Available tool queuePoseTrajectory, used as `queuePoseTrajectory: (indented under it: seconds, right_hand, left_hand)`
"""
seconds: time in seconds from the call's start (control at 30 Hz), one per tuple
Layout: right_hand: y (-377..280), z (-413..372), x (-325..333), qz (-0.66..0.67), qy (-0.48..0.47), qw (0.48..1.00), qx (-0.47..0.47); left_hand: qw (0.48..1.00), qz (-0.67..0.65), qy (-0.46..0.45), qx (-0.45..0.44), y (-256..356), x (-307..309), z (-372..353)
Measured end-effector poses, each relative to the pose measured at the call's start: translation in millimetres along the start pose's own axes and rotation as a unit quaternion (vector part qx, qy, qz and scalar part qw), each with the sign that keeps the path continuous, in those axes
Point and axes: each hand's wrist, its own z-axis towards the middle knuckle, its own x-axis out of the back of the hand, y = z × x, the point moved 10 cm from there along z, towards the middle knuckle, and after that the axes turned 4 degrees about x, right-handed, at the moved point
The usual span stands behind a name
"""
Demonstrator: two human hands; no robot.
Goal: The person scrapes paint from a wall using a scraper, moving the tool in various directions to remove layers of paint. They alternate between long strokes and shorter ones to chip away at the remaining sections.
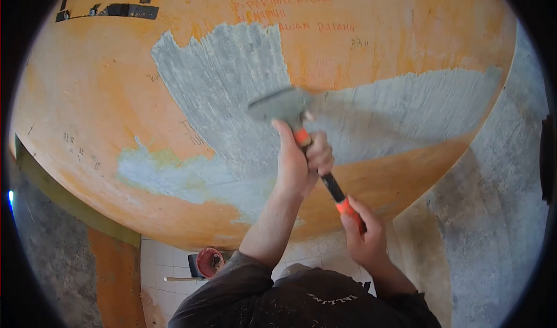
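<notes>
Both hands hold one long-handled wall scraper (282, 104), its wide grey blade slightly blurred and up against the orange painted wall (348, 55). My left hand (301, 162) is wrapped round the black and orange handle (332, 187) just below the blade, with the thumb laid up along it. Lower down, my right hand (364, 234) grips the orange end of the handle. Around the blade, a bare grey patch (226, 67) with ragged edges runs up the wall, and another grey band (418, 104) stretches to the right.
Red handwriting (278, 9) marks the wall's upper part, and a black bracket-like strip (110, 11) is at upper left. On the tiled floor (165, 252) stand a reddish bucket (209, 262) and a tool with a pale handle (183, 278). Grey walls flank both sides.
</notes>
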Motion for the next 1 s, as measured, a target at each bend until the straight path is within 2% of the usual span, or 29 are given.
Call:
queuePoseTrajectory:
  seconds: [0.1, 0.2, 0.37, 0.43, 0.5, 0.6, 0.83, 0.97, 1.0]
  right_hand:
    - [-8.6, 11.2, 3.5, -0.013, 0.004, 1.0, -0.002]
    - [-3.0, -0.5, 2.6, 0.0, -0.005, 1.0, -0.015]
    - [4.6, -5.5, 0.4, 0.025, 0.015, 1.0, 0.007]
    - [1.3, 3.7, 3.1, 0.019, -0.009, 0.999, -0.041]
    - [6.8, -0.2, -0.2, 0.014, -0.031, 0.996, -0.081]
    - [7.6, -9.3, 2.6, 0.011, -0.012, 1.0, -0.026]
    - [-2.8, 5.8, 3.9, 0.017, -0.031, 0.997, -0.067]
    - [-2.5, -7.2, 1.6, 0.001, 0.0, 1.0, -0.026]
    - [-5.9, -8.2, 0.7, -0.004, 0.006, 1.0, -0.008]
  left_hand:
    - [0.999, 0.011, -0.033, -0.024, 16.2, -16.8, 7.6]
    - [0.999, -0.015, 0.048, 0.007, -0.5, 0.6, -6.3]
    - [0.999, 0.002, 0.041, 0.015, -4.1, 5.5, -5.3]
    - [1.0, 0.016, -0.005, -0.018, 10.3, -9.8, 3.5]
    - [1.0, 0.003, 0.005, -0.018, 8.9, -7.7, -0.2]
    - [0.999, -0.005, 0.035, 0.014, -8.5, 5.6, -18.4]
    - [1.0, 0.0, 0.004, -0.013, 10.4, -10.6, 1.6]
    - [1.0, -0.014, 0.015, 0.006, -2.8, 3.7, -7.3]
    - [1.0, -0.017, -0.012, 0.02, -2.3, -1.6, -4.9]
